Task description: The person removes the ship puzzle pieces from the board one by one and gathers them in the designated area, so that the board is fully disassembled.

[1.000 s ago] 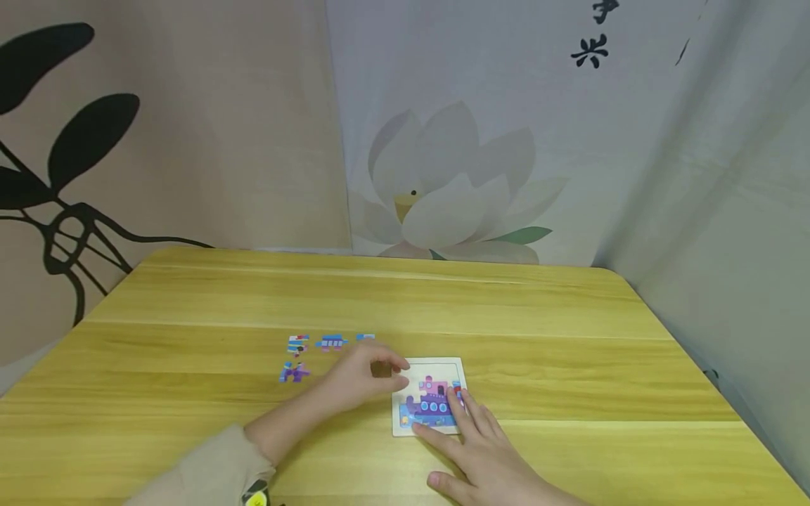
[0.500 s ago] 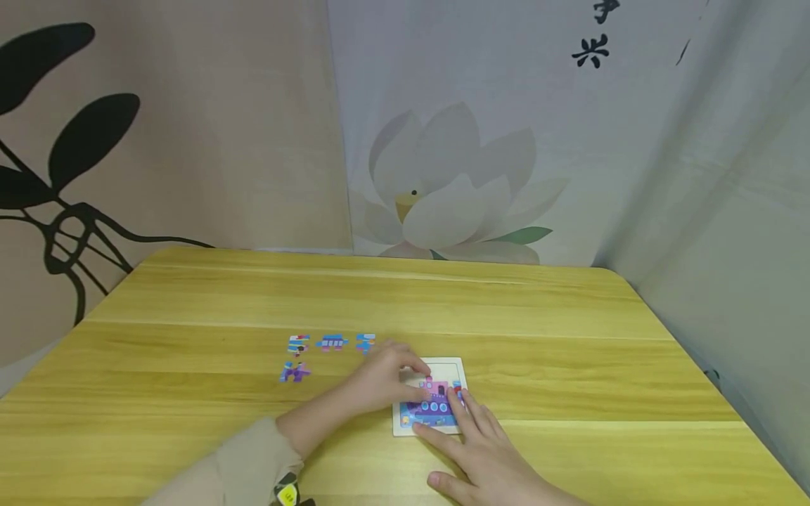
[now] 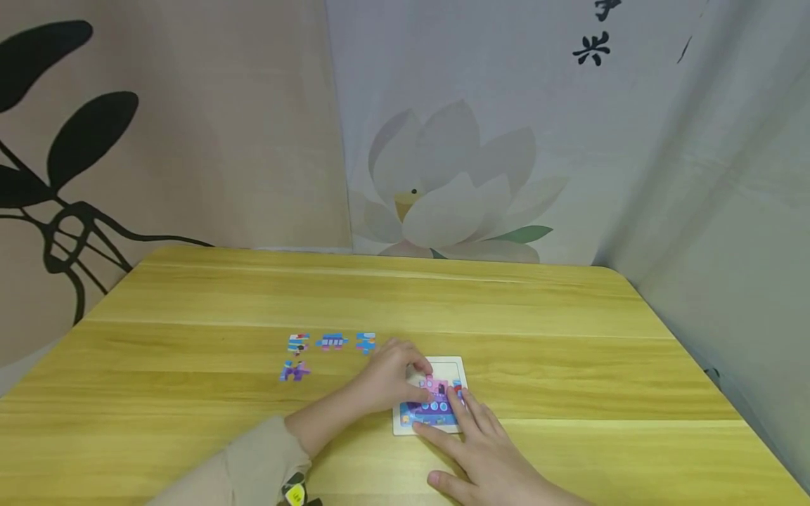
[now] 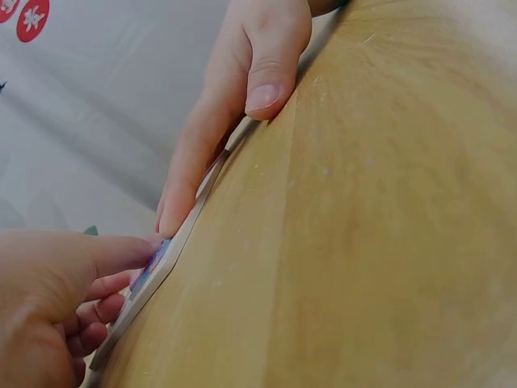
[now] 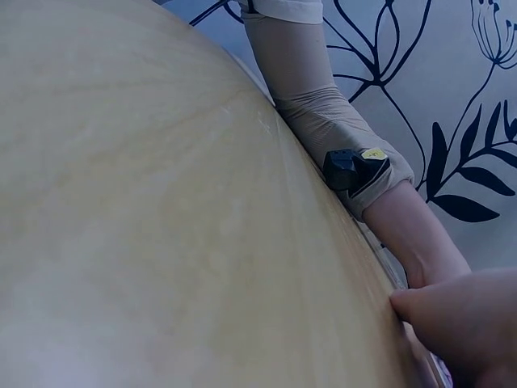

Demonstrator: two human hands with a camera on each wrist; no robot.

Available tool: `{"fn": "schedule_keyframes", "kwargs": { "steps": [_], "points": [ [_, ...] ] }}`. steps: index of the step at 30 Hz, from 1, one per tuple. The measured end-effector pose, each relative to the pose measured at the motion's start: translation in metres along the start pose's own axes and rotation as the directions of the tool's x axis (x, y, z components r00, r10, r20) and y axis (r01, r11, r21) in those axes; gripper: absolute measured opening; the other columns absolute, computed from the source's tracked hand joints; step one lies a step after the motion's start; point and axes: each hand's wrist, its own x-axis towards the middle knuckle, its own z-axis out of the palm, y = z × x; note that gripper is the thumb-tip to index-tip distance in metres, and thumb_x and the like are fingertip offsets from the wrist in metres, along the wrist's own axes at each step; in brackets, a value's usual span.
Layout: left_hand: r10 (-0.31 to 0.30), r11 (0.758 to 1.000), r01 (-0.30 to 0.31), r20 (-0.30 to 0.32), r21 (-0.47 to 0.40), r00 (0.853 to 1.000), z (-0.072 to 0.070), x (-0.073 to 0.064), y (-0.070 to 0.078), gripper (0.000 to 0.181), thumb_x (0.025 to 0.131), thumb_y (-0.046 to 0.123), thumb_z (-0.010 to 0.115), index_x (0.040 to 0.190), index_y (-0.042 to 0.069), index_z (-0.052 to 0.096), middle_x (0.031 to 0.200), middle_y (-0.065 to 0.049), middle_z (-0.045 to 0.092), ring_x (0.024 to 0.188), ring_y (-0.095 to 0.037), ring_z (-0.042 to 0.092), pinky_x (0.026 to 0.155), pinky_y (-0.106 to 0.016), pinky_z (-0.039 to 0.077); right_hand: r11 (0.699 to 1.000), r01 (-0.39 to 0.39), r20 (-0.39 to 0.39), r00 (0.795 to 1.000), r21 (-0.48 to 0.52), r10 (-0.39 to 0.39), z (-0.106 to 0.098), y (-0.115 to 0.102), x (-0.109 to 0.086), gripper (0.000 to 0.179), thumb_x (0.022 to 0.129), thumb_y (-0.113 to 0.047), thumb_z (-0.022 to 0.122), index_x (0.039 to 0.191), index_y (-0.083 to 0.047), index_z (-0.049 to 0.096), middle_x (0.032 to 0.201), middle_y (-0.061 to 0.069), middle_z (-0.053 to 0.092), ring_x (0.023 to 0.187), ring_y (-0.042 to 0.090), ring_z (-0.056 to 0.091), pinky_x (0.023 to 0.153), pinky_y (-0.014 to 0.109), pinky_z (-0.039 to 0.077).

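On the left, four puzzle pieces [image 3: 332, 341] lie loose on the tabletop [image 3: 569, 337]. Next, the left hand [image 3: 387, 376] has moved from the left edge of the board [image 3: 448, 368] onto its boat picture [image 3: 436, 406], so the boat still seems to need work. Its fingers are bent; I cannot tell if they pinch a piece. The right hand [image 3: 484, 450] rests on the board, fingers spread wide.
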Motion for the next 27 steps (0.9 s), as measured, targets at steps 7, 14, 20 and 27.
{"fn": "schedule_keyframes", "kwargs": {
  "steps": [7,14,20,27],
  "points": [
    [-0.037,0.994,0.039,0.02,-0.102,0.999,-0.0008,0.0002,0.0017,0.027,0.069,0.016,0.087,0.09,0.011,0.071,0.08,0.01,0.061,0.08,-0.012,0.05,0.074,-0.03,0.041,1.0,0.001,0.003,1.0,-0.014,-0.001,-0.0012,-0.001,0.0001,0.056,0.096,-0.058,0.041,0.146,-0.032,0.041,0.152,0.028,0.017,0.139,0.046,0.01,0.101,0.067,0.022],
    [-0.056,0.961,0.062,0.027,-0.269,0.998,-0.0015,-0.0001,0.0011,0.018,0.075,0.003,0.08,0.088,0.007,0.069,0.073,0.007,0.06,0.069,-0.012,0.056,0.063,-0.025,0.049,1.0,-0.01,0.017,1.0,-0.008,0.011,-0.0024,-0.0021,0.0005,0.056,0.096,-0.058,0.04,0.146,-0.032,0.04,0.153,0.026,0.015,0.14,0.045,0.008,0.102,0.066,0.021],
    [-0.052,0.941,0.051,0.007,-0.335,0.999,-0.001,-0.0003,-0.0005,0.015,0.076,0.0,0.077,0.088,0.005,0.069,0.075,0.004,0.062,0.071,-0.013,0.057,0.066,-0.025,0.05,1.0,-0.009,0.023,1.0,-0.012,0.01,-0.0038,-0.003,0.0001,0.056,0.096,-0.058,0.04,0.146,-0.032,0.04,0.154,0.025,0.012,0.14,0.044,0.006,0.102,0.066,0.021],
    [-0.058,0.925,0.058,0.012,-0.375,0.998,-0.0007,0.0,-0.0022,0.014,0.077,0.001,0.077,0.087,0.006,0.069,0.075,0.004,0.062,0.072,-0.013,0.058,0.067,-0.025,0.05,1.0,-0.008,0.024,1.0,-0.021,0.008,-0.0041,-0.0028,-0.0006,0.057,0.096,-0.059,0.039,0.146,-0.033,0.039,0.155,0.024,0.01,0.14,0.043,0.006,0.103,0.065,0.02]
  ]
}}
